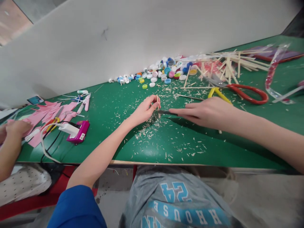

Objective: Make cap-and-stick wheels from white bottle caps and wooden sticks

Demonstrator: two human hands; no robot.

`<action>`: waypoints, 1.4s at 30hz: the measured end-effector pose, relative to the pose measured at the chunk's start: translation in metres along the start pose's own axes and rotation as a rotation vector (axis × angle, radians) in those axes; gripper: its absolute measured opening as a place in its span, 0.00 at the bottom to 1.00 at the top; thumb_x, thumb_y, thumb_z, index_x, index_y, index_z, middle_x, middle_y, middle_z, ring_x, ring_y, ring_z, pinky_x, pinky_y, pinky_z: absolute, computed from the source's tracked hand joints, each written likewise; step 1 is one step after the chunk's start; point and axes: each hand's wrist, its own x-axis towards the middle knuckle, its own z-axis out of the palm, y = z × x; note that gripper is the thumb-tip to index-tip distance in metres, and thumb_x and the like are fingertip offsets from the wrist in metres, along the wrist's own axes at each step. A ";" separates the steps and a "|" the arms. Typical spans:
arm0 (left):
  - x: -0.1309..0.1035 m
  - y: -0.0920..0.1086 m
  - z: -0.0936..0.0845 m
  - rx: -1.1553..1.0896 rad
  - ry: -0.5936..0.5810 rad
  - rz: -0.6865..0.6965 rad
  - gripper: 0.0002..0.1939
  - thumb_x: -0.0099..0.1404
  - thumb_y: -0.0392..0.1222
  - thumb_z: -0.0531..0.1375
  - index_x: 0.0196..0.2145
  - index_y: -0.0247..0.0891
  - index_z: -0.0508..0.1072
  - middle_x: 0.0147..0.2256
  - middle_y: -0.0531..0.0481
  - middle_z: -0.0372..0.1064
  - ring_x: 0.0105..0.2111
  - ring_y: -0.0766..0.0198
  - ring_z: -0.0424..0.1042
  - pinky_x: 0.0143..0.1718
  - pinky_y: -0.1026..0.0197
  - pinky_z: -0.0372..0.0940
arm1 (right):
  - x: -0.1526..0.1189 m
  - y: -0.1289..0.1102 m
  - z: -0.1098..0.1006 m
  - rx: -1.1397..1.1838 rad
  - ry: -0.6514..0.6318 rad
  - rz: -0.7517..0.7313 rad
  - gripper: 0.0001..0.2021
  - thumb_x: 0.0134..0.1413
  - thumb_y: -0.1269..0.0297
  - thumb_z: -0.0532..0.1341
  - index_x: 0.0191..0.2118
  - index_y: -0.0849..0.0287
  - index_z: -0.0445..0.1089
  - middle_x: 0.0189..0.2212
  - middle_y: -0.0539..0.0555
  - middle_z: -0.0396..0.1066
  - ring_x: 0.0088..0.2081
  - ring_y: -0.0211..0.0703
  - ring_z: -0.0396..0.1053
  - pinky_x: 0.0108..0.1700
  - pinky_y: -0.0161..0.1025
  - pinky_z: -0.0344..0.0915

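My left hand (pixel 147 108) is closed on a short, thin wooden stick (pixel 157 99), held almost upright just above the green table. My right hand (pixel 210 112) grips a knife (pixel 166 112) with a dark, narrow blade; its handle is mostly hidden under my fingers. The blade's tip meets the stick near its lower part, though I cannot tell whether it cuts in. Pale wood shavings (pixel 149 130) lie scattered around and below both hands. A thin metal rod (pixel 191 97) rests just beyond my right hand.
Beyond my hands are many plastic bottle caps (pixel 167 81), a heap of wooden sticks (pixel 229 68), red-handled scissors (pixel 249 91) and a yellow handle (pixel 218 91). To the left lie a magenta power block (pixel 82 131), cables and pink sheets (pixel 39 118), touched by another person's hand (pixel 19 127).
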 end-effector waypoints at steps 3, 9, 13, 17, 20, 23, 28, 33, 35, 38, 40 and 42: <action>0.000 0.002 0.000 -0.003 -0.007 -0.003 0.19 0.76 0.60 0.47 0.37 0.42 0.63 0.38 0.46 0.70 0.40 0.58 0.69 0.50 0.49 0.67 | 0.001 0.001 -0.003 -0.017 -0.049 -0.061 0.23 0.72 0.59 0.47 0.65 0.44 0.69 0.29 0.49 0.73 0.21 0.33 0.55 0.24 0.37 0.41; -0.001 0.004 0.000 0.002 -0.008 -0.010 0.20 0.75 0.62 0.48 0.38 0.43 0.63 0.38 0.47 0.71 0.41 0.58 0.70 0.51 0.49 0.66 | 0.002 -0.001 -0.007 -0.025 0.001 0.006 0.22 0.73 0.56 0.46 0.63 0.41 0.70 0.29 0.49 0.74 0.22 0.34 0.58 0.24 0.37 0.42; -0.001 0.005 0.000 0.013 -0.001 -0.015 0.20 0.75 0.61 0.49 0.38 0.42 0.64 0.39 0.47 0.71 0.41 0.58 0.69 0.52 0.49 0.66 | 0.001 -0.004 -0.008 -0.023 0.040 0.076 0.22 0.73 0.56 0.46 0.62 0.40 0.71 0.29 0.49 0.74 0.22 0.34 0.57 0.24 0.37 0.42; -0.001 0.004 -0.001 0.007 -0.001 -0.008 0.18 0.76 0.59 0.49 0.38 0.42 0.63 0.38 0.47 0.72 0.41 0.59 0.70 0.50 0.50 0.66 | 0.000 -0.006 -0.006 0.052 -0.099 -0.011 0.22 0.73 0.57 0.47 0.65 0.44 0.69 0.31 0.49 0.76 0.22 0.33 0.58 0.24 0.36 0.44; 0.000 0.002 -0.001 0.008 0.005 0.000 0.17 0.76 0.57 0.50 0.37 0.42 0.63 0.38 0.47 0.71 0.40 0.59 0.70 0.49 0.51 0.66 | 0.000 -0.006 -0.005 0.014 -0.051 0.055 0.22 0.73 0.57 0.48 0.65 0.41 0.68 0.31 0.48 0.75 0.22 0.33 0.56 0.25 0.37 0.42; 0.000 0.001 -0.001 0.004 0.005 0.001 0.17 0.76 0.58 0.50 0.37 0.42 0.64 0.38 0.47 0.71 0.40 0.59 0.70 0.47 0.52 0.67 | 0.001 -0.007 -0.005 -0.007 -0.023 0.077 0.22 0.73 0.57 0.48 0.65 0.42 0.69 0.30 0.49 0.75 0.22 0.33 0.56 0.25 0.37 0.42; -0.001 0.001 -0.001 -0.010 0.005 -0.004 0.19 0.75 0.60 0.49 0.37 0.42 0.63 0.38 0.47 0.71 0.40 0.59 0.70 0.47 0.52 0.67 | 0.001 -0.008 -0.003 -0.041 -0.045 0.007 0.22 0.73 0.57 0.47 0.64 0.43 0.69 0.29 0.49 0.74 0.21 0.33 0.55 0.24 0.37 0.40; 0.000 0.002 -0.001 -0.027 0.003 -0.014 0.20 0.74 0.62 0.50 0.38 0.42 0.64 0.37 0.47 0.71 0.40 0.59 0.70 0.46 0.53 0.67 | 0.001 -0.011 -0.002 -0.028 0.000 0.049 0.22 0.73 0.57 0.47 0.65 0.42 0.69 0.29 0.49 0.75 0.22 0.33 0.57 0.24 0.37 0.41; 0.000 0.002 -0.001 -0.028 0.006 -0.015 0.21 0.74 0.63 0.50 0.38 0.42 0.64 0.37 0.47 0.71 0.39 0.59 0.70 0.45 0.53 0.67 | 0.001 -0.011 -0.002 -0.020 0.013 0.061 0.22 0.73 0.56 0.47 0.64 0.41 0.69 0.29 0.48 0.75 0.21 0.32 0.56 0.24 0.37 0.40; 0.000 0.003 0.000 -0.026 0.006 -0.011 0.21 0.74 0.63 0.50 0.37 0.42 0.64 0.37 0.47 0.71 0.40 0.59 0.70 0.45 0.54 0.67 | 0.001 -0.012 -0.003 -0.028 0.019 0.091 0.21 0.73 0.56 0.48 0.64 0.40 0.70 0.28 0.47 0.75 0.21 0.32 0.56 0.24 0.37 0.40; 0.000 0.003 0.000 -0.027 0.007 -0.009 0.22 0.74 0.63 0.50 0.37 0.42 0.64 0.37 0.47 0.71 0.40 0.59 0.70 0.45 0.53 0.67 | 0.002 -0.012 -0.004 -0.005 -0.012 0.070 0.22 0.73 0.58 0.48 0.64 0.41 0.69 0.29 0.47 0.76 0.22 0.33 0.59 0.24 0.37 0.41; 0.000 0.004 0.000 -0.025 0.008 -0.011 0.22 0.74 0.63 0.49 0.37 0.42 0.64 0.37 0.47 0.71 0.40 0.59 0.70 0.45 0.53 0.67 | 0.002 -0.012 -0.005 -0.001 -0.021 0.070 0.22 0.73 0.58 0.48 0.64 0.41 0.70 0.30 0.47 0.76 0.22 0.33 0.59 0.24 0.37 0.42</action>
